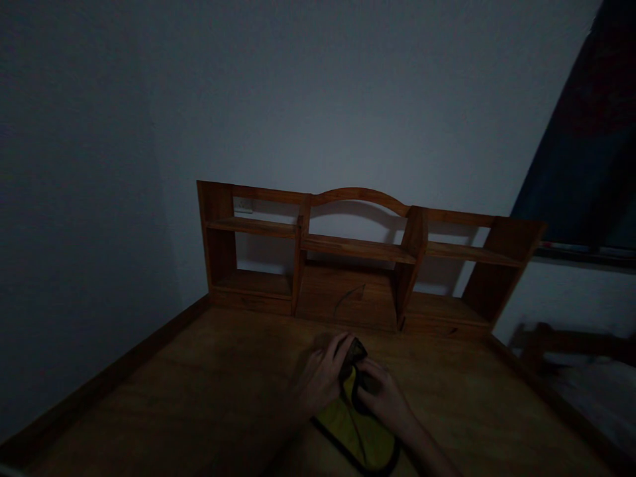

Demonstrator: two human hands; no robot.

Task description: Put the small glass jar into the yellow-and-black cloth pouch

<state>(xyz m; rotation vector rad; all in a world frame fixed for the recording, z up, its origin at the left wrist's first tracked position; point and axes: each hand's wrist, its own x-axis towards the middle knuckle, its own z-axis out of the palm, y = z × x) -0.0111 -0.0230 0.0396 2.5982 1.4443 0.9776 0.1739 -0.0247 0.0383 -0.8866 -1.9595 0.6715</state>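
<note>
A yellow cloth [355,430] with dark edging lies on the wooden desktop, close to me. Its far end is bunched up and raised between my hands, and a darker side shows there. My left hand [322,376] is closed on the left of this bunched end, fingers bent over it. From the right, my right hand [383,396] pinches the cloth's edge between thumb and fingers. The near part of the cloth spreads on the desk with a crease down it. Dim light hides the finer details.
The wooden desktop [238,377] extends around the cloth. A wooden shelf unit [355,248] stands along its back edge against a pale wall [308,99]. A dark curtain [591,165] hangs at the right, above a wooden frame [576,339].
</note>
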